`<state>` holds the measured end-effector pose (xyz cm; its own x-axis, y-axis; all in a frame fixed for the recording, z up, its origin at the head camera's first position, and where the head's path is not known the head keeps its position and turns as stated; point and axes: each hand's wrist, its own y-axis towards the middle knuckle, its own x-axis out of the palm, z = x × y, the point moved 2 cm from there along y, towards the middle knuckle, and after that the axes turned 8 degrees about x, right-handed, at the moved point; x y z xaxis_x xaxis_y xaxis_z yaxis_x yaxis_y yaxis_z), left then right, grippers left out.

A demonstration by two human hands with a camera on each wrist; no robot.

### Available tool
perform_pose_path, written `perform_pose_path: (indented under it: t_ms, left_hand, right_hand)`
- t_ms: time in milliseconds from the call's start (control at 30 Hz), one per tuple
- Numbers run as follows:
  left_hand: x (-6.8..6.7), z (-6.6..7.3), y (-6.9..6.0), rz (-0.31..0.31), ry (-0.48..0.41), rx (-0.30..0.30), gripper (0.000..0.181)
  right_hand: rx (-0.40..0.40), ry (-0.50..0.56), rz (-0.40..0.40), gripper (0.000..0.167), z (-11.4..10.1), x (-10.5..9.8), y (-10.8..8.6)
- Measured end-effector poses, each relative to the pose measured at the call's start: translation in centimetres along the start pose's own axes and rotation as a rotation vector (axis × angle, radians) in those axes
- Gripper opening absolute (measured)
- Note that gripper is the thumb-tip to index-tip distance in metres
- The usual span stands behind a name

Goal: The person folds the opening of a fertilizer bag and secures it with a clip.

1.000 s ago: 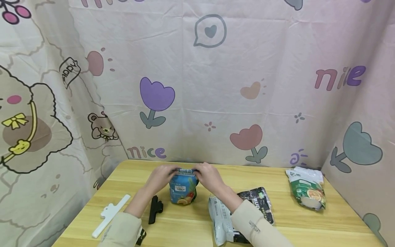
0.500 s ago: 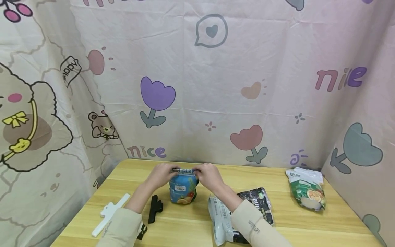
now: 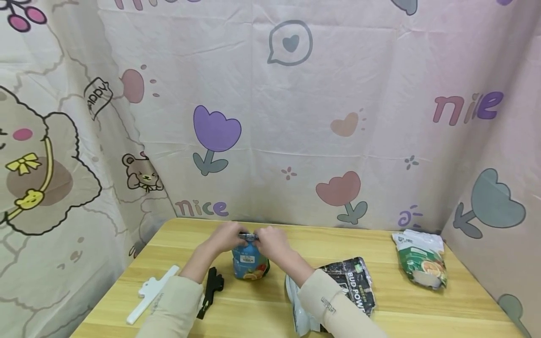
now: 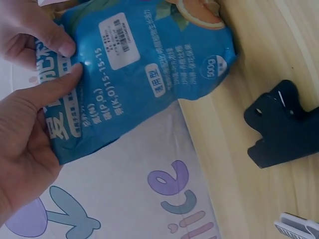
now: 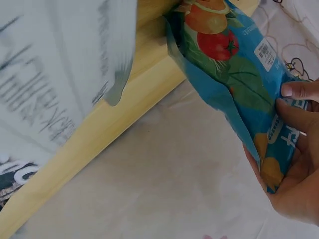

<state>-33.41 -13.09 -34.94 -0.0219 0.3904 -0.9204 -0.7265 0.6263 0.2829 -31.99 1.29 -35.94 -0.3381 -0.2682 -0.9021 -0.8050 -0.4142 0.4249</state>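
A blue bag printed with fruit and vegetables stands upright on the wooden table, its top edge folded over. My left hand pinches the fold from the left; in the left wrist view that thumb presses on the front of the bag. From the right, my right hand pinches the same fold, close beside the left. The right wrist view shows the bag's side creased inward below the right hand. A black clip lies near my left forearm.
A white clip lies at the table's left. Under my right forearm is a black and silver bag, partly hidden. A green and white bag lies at the far right. Patterned cloth hangs behind the table.
My right hand has moved left along the bag's top, closer to my left hand. The visible strip of folded edge between them is narrower. The bag stays in place.
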Motion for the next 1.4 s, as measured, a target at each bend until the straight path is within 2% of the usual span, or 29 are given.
perform_pose_path:
  t_ms: [133, 333, 600, 700, 900, 1100, 1267, 1400]
  left_hand:
    - [0.2, -0.3, 0.1, 0.023, -0.025, -0.007, 0.008]
    - [0.5, -0.9, 0.0, 0.045, -0.047, -0.022, 0.009]
    - [0.8, -1.1, -0.1, 0.083, -0.007, 0.026, 0.008]
    - [1.0, -1.1, -0.2, 0.112, 0.023, 0.042, 0.008]
    - [1.5, -1.2, -1.2, 0.171, 0.042, 0.106, 0.005]
    - [1.7, -1.4, -2.0, 0.142, -0.014, 0.138, 0.016]
    - [1.5, -1.5, -2.0, 0.097, -0.026, 0.132, 0.027]
    - [1.4, -1.6, -1.6, 0.071, -0.047, 0.086, 0.029]
  right_hand:
    - [0.038, -0.011, 0.02, 0.013, -0.2, 0.1, 0.2]
    - [0.057, -0.018, 0.091, 0.013, -0.2, 0.7, 0.2]
    - [0.075, 0.041, 0.128, 0.01, 0.1, 1.1, 0.1]
    - [0.049, 0.02, 0.127, 0.011, 0.3, 1.0, 0.1]
    - [-0.086, -0.145, 0.079, 0.024, 0.4, 0.8, -0.4]
    - [-0.105, -0.076, -0.057, 0.033, 0.6, 0.8, -0.6]
    - [-0.104, -0.072, -0.071, 0.031, 0.7, 0.9, -0.4]
    - [-0.085, -0.054, -0.04, 0.026, 0.9, 0.8, -0.1]
